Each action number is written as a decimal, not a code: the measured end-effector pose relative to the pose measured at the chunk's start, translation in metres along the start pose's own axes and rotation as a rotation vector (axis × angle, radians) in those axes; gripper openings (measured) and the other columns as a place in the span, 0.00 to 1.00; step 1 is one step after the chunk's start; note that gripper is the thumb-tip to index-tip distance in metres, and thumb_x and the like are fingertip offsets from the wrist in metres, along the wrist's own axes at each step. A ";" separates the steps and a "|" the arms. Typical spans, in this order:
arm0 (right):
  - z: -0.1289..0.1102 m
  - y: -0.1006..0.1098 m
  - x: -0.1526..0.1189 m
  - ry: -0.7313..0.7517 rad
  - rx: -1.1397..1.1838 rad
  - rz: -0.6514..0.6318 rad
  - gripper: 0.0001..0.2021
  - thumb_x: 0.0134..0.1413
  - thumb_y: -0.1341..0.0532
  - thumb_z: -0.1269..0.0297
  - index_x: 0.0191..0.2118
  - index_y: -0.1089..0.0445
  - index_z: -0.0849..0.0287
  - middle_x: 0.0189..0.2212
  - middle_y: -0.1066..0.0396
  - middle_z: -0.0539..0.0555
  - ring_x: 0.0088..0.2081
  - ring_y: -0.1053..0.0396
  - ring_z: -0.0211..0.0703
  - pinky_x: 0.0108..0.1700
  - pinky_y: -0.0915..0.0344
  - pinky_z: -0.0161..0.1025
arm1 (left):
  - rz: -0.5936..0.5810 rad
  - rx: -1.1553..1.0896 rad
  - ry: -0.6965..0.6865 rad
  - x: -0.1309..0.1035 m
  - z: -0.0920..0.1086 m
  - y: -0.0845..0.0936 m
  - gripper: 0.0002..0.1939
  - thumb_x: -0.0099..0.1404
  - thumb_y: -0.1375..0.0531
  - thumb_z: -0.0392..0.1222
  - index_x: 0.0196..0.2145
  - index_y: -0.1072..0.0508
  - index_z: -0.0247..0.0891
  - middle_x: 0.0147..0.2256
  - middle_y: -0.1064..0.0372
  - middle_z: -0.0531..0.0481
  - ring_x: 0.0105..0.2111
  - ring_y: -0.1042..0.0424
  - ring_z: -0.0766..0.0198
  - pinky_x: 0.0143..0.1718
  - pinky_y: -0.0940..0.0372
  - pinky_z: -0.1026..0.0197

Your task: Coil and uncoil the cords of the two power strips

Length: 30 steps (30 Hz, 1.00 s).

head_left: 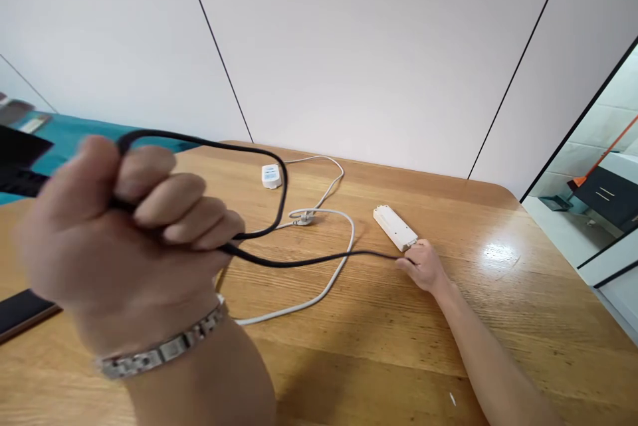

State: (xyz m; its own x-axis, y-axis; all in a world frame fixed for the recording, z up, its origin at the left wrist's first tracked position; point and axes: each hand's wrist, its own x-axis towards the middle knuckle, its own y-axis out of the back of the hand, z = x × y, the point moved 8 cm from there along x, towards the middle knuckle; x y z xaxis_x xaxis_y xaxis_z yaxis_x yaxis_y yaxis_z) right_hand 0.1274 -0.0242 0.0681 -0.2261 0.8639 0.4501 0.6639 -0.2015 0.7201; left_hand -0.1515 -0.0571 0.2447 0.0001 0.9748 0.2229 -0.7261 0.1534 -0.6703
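Close to the camera, my left hand (144, 226) is closed in a fist around a black cable (286, 262). A loop of the cable stands out from the fist, and a thicker black part juts out at its left. One strand runs across to my right hand (423, 265), whose fingers are closed on it at the near end of a white oblong box (395, 227). The fingers hide where cable and box meet, so I cannot tell whether they are joined. The box lies slanted on the wooden table (359, 359).
A white corded unit (271, 176) lies farther back, its white cord (319, 298) curling around a white plug (304, 218). A dark flat device (24, 313) is at the left edge. Behind the table stands a pale panelled wall (369, 47); teal material (84, 140) is at the left.
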 end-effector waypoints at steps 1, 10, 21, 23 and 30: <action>0.006 0.009 0.001 -0.115 0.057 0.096 0.35 0.54 0.59 0.29 0.12 0.53 0.55 0.11 0.48 0.47 0.19 0.48 0.36 0.30 0.44 0.39 | -0.024 0.053 -0.026 0.002 -0.002 -0.006 0.27 0.71 0.54 0.53 0.16 0.50 0.40 0.12 0.67 0.59 0.11 0.69 0.75 0.11 0.64 0.71; -0.006 0.082 -0.011 -0.633 0.990 0.679 0.21 0.46 0.38 0.43 0.21 0.36 0.56 0.15 0.52 0.41 0.16 0.56 0.31 0.17 0.59 0.32 | -0.444 0.484 0.240 0.003 -0.141 -0.091 0.23 0.59 0.37 0.50 0.18 0.45 0.39 0.15 0.57 0.60 0.14 0.60 0.76 0.13 0.65 0.70; -0.109 0.079 0.002 -0.221 1.179 0.246 0.44 0.52 0.67 0.27 0.49 0.29 0.54 0.42 0.26 0.58 0.52 0.33 0.52 0.49 0.33 0.47 | -0.446 0.704 -0.025 -0.003 -0.184 -0.101 0.22 0.57 0.37 0.53 0.20 0.41 0.37 0.19 0.50 0.57 0.20 0.50 0.72 0.21 0.54 0.66; -0.108 0.082 0.002 -0.212 1.158 0.263 0.45 0.52 0.69 0.27 0.49 0.29 0.54 0.44 0.27 0.59 0.54 0.34 0.54 0.52 0.35 0.50 | -0.378 0.624 -0.007 -0.004 -0.185 -0.099 0.24 0.57 0.38 0.55 0.18 0.44 0.37 0.18 0.52 0.58 0.19 0.52 0.72 0.20 0.56 0.66; -0.076 0.109 -0.008 -0.229 0.450 0.397 0.25 0.47 0.35 0.42 0.45 0.28 0.54 0.48 0.28 0.58 0.53 0.34 0.54 0.58 0.40 0.53 | -0.090 0.187 0.140 0.021 -0.188 -0.075 0.27 0.55 0.35 0.53 0.18 0.49 0.39 0.17 0.56 0.60 0.17 0.56 0.75 0.17 0.57 0.69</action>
State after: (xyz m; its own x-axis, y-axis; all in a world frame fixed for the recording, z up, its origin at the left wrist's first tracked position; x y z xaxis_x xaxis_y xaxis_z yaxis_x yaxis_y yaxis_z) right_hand 0.1476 -0.0885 0.1834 0.2237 0.8501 0.4768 0.9110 -0.3562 0.2077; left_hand 0.0321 -0.0175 0.1667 0.1568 0.9735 0.1667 -0.8332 0.2210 -0.5069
